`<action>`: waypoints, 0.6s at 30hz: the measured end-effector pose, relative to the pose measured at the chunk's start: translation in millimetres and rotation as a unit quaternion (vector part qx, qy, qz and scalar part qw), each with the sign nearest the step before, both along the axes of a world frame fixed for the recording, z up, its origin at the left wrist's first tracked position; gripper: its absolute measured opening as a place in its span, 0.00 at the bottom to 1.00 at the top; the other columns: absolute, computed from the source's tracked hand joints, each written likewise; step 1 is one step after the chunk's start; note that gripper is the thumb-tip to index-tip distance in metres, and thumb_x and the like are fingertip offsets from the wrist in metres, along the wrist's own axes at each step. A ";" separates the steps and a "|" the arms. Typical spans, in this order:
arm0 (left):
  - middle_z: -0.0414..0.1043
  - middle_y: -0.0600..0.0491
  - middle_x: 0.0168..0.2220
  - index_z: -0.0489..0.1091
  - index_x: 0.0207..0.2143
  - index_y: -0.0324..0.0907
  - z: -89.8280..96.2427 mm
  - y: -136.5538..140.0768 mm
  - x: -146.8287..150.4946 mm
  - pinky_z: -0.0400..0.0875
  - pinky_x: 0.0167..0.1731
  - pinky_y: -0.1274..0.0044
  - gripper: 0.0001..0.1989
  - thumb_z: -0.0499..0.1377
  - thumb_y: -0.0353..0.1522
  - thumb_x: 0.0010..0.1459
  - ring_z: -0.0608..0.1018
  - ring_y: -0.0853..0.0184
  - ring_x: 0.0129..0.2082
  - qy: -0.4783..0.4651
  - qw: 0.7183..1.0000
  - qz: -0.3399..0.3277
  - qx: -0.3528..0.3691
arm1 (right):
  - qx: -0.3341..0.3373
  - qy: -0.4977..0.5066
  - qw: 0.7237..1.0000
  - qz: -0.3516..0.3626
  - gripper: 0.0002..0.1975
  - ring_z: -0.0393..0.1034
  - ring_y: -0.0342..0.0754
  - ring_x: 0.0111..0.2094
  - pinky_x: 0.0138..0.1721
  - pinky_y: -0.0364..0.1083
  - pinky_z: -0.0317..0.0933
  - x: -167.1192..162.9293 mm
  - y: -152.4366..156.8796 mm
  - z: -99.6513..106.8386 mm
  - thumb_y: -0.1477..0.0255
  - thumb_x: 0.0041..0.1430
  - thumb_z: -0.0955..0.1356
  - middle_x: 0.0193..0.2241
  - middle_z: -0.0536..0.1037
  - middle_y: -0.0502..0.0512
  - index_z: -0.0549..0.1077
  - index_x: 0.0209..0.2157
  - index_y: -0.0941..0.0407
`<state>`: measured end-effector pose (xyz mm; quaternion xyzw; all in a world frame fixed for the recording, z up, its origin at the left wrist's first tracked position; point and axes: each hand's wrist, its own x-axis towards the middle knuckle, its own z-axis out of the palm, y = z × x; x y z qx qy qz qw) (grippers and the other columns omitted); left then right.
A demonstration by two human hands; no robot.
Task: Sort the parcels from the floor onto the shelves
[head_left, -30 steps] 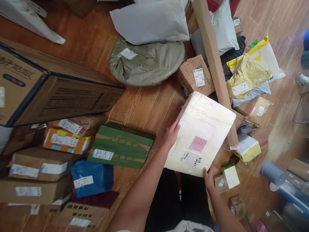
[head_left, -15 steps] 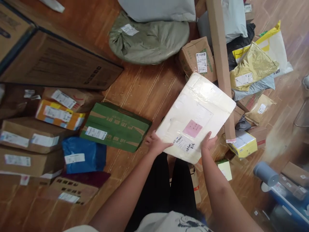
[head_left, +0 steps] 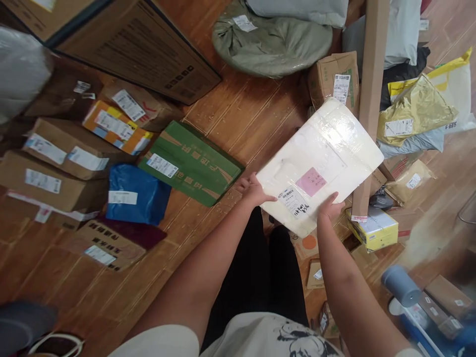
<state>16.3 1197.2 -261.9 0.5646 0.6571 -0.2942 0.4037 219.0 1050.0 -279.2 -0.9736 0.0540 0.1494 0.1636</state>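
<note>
A white foam box (head_left: 345, 144) wrapped in clear tape is held up in front of my legs, tilted. On its top are a pink paper slip (head_left: 311, 182) and a shipping label (head_left: 290, 198) with black handwriting. My left hand (head_left: 255, 191) grips the near left corner, thumb on top. My right hand (head_left: 329, 208) holds the near right side, thumb over the edge; its other fingers are hidden beneath. Left of the box, a green carton (head_left: 193, 163) lies on the floor. Behind the box sits a brown carton (head_left: 327, 74) with a label.
A long cardboard tube (head_left: 372, 99) lies along the right, among a gold parcel (head_left: 412, 111), a yellow box (head_left: 383, 230) and grey bags. To the left are a blue parcel (head_left: 137, 193) and several brown cartons (head_left: 67, 139). A large carton (head_left: 148, 44) stands far left.
The camera view has swung, shifting the floor parcels mostly rightward. Both hands still hold the foam box, which now appears slightly further right and turned a little.
</note>
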 end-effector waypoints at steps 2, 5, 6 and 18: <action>0.48 0.32 0.66 0.36 0.69 0.36 -0.2 -0.5 0.1 0.51 0.64 0.65 0.69 0.76 0.45 0.36 0.55 0.44 0.67 -0.005 1.000 0.003 0.004 | -0.004 0.003 1.000 0.000 0.30 0.75 0.65 0.52 0.49 0.60 0.71 0.0 0.0 0.3 0.51 0.69 0.57 0.53 0.77 0.73 0.63 0.57 0.61; 0.49 0.31 0.65 0.37 0.69 0.35 -1.2 -1.0 -1.1 0.51 0.64 0.65 0.69 0.76 0.45 0.35 0.55 0.45 0.67 -0.011 1.000 0.000 0.008 | -0.011 0.004 1.000 0.011 0.32 0.75 0.65 0.51 0.48 0.60 0.71 -0.5 -0.7 -0.7 0.49 0.69 0.56 0.51 0.78 0.73 0.62 0.58 0.61; 0.49 0.31 0.65 0.37 0.69 0.35 -2.1 -0.9 -2.0 0.50 0.64 0.64 0.69 0.76 0.45 0.35 0.55 0.45 0.67 -0.014 1.000 0.000 0.008 | -0.015 0.002 1.000 0.015 0.32 0.75 0.65 0.51 0.48 0.60 0.71 -1.0 -1.1 -1.4 0.49 0.69 0.55 0.51 0.78 0.73 0.62 0.59 0.62; 0.45 0.35 0.66 0.37 0.68 0.41 -8.6 -1.5 -10.2 0.53 0.65 0.65 0.67 0.77 0.41 0.36 0.54 0.46 0.67 -0.029 0.999 0.043 -0.009 | -0.070 -0.034 0.997 0.023 0.34 0.78 0.67 0.45 0.41 0.61 0.74 -5.5 -11.4 -13.4 0.47 0.68 0.56 0.46 0.79 0.75 0.63 0.58 0.62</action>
